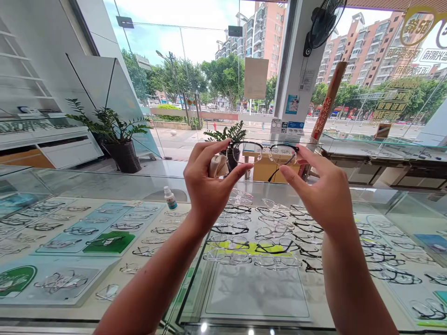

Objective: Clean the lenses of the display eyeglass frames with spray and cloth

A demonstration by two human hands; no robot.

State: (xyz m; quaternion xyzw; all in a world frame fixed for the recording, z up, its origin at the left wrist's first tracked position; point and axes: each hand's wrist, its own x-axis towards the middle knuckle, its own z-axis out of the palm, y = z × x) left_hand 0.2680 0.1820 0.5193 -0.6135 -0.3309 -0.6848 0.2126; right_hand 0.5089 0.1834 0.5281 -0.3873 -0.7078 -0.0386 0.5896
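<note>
A pair of eyeglasses with dark upper rims and clear lenses is held up level above the glass counter. My left hand pinches its left end between thumb and fingers. A crumpled pale cloth is tucked in the same palm, partly hidden by the fingers. At the other end of the frame, the fingers of my right hand grip near the hinge, with the thumb just below the lens. One dark temple arm hangs down behind the right lens.
Below lies a glass display counter with rows of eyeglasses inside. A small white spray bottle with a blue label stands on top, left of my left wrist. Beyond are potted plants, a yellow-brown box and large windows onto a street.
</note>
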